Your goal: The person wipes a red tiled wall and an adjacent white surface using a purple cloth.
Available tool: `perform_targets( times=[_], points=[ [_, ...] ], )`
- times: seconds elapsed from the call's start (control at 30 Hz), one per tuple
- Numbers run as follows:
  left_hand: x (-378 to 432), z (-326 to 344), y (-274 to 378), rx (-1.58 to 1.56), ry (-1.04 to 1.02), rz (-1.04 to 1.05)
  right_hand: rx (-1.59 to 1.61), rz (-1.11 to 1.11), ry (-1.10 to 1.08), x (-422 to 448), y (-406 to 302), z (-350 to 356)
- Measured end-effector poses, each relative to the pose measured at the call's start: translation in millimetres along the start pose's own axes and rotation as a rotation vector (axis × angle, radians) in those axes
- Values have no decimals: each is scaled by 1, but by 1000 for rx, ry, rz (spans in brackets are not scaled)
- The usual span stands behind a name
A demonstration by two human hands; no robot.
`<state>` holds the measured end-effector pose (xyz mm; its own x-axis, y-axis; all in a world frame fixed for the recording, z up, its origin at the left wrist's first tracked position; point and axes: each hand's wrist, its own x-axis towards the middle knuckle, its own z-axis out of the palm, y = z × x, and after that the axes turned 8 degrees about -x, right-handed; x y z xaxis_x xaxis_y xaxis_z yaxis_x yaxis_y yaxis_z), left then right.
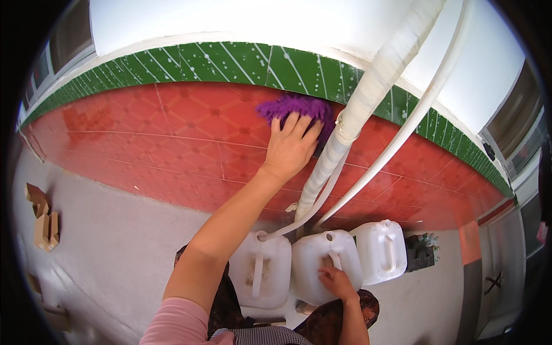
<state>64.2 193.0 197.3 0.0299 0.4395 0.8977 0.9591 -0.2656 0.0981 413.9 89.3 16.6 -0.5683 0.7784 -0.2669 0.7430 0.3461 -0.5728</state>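
Note:
My left hand (290, 144) presses a shaggy purple cleaning cloth (297, 105) flat against the red patterned wall tiles (194, 116). Its fingers are spread over the cloth, just below the green tile border (241, 64) and left of a tape-wrapped pipe (366, 99). Lower down, my right hand (337, 281) lies over the handle of the middle white plastic jerrycan (304, 269), fingers loosely bent. Whether they grip the handle cannot be seen. To the left, another jerrycan (276, 276) has a thin hose (297, 222) running into its mouth.
A slimmer white pipe (396, 146) slants down beside the wrapped one. Further right stand a third jerrycan (381, 254) and a black crate of bottles (420, 254). Open cardboard boxes (45, 226) lie on the grey floor (112, 241) at left. A door (496, 267) is at far right.

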Motion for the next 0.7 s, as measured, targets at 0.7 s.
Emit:
perform_targets(
  times=[0.7],
  points=[
    [-122,-26,-78,45,181,-486,-24,11,5,0,3,5]
  ],
)
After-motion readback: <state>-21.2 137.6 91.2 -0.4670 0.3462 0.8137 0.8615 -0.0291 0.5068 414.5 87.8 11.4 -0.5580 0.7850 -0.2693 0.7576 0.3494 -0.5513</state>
